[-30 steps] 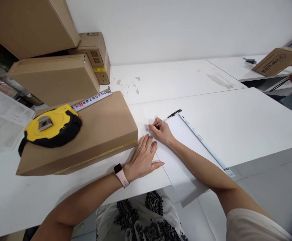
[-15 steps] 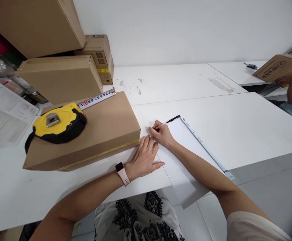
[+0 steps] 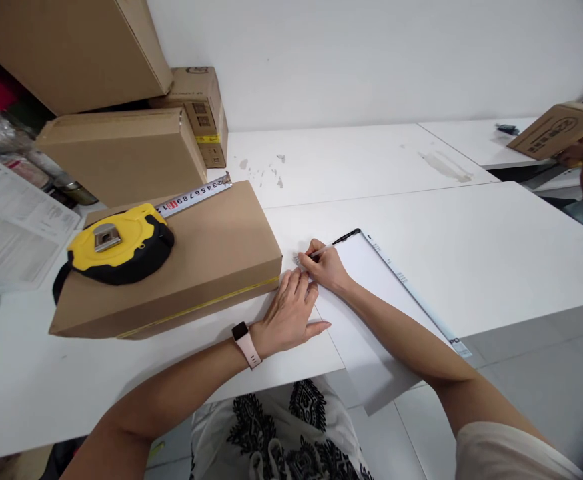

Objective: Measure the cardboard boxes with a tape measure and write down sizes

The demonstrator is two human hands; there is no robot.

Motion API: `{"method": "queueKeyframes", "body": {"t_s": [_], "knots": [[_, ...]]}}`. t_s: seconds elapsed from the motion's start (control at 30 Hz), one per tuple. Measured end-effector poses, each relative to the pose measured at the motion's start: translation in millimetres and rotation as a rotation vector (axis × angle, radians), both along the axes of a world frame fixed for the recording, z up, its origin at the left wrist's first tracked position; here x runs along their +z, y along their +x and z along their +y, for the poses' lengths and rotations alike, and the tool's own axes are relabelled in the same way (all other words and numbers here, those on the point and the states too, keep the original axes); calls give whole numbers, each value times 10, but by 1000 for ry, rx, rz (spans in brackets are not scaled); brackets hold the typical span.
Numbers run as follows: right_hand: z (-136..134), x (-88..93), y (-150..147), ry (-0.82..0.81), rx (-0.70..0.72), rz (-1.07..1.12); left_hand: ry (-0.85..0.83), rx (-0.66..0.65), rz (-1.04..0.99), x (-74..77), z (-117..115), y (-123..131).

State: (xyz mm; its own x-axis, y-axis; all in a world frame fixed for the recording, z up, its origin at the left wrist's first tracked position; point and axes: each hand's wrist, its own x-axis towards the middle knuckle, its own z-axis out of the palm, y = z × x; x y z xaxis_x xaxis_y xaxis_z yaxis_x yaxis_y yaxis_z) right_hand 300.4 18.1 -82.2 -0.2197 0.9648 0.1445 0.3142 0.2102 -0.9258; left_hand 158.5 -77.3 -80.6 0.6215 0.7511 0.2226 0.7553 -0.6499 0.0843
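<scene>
Toward the middle of the bench point(image 3: 481, 253), the right hand point(image 3: 327, 267) grips a slim pen point(image 3: 345, 237), its fingers closed around the lower part of the barrel, with the black end slanting up toward the far right. That hand and its forearm lie over a white sheet point(image 3: 356, 267) that runs out past the bench's near edge; a pale printed strip point(image 3: 411, 288) borders the sheet's right side. Small faint marks point(image 3: 296, 259) show just left of the fingers on the pen, too small to read. Slightly nearer and to the left, the left hand point(image 3: 291, 312) lies palm down, its fingers stretched out and its thumb spread over the sheet's left part, gripping nothing; a watch point(image 3: 246, 345) with a pale pink strap sits on its wrist. Just beside the left fingertips, farther left, is a cardboard box point(image 3: 226, 233) with a thin yellow line point(image 3: 201, 309) along its near side. On top of it rests a yellow and black tape measure point(image 3: 121, 243), its metal blade point(image 3: 196, 195) drawn out toward the box's far edge. Beyond, more brown boxes point(image 3: 131, 153) are stacked at the far left, with printed papers point(image 3: 16, 213) at the left. At the far right, another person's hand point(image 3: 579, 150) is at a tilted brown carton point(image 3: 551, 130); how its fingers hold it is unclear.
</scene>
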Motion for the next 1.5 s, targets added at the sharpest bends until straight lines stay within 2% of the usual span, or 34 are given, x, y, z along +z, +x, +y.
{"method": "queueKeyframes", "body": {"t_s": [0.73,1.5], "knots": [[29,-28,11,6,-10,-1,-59,-4,-42,48,-13,-3],[23,11,8,12,-57,-1,-57,3,-50,32,-18,-8]]}}
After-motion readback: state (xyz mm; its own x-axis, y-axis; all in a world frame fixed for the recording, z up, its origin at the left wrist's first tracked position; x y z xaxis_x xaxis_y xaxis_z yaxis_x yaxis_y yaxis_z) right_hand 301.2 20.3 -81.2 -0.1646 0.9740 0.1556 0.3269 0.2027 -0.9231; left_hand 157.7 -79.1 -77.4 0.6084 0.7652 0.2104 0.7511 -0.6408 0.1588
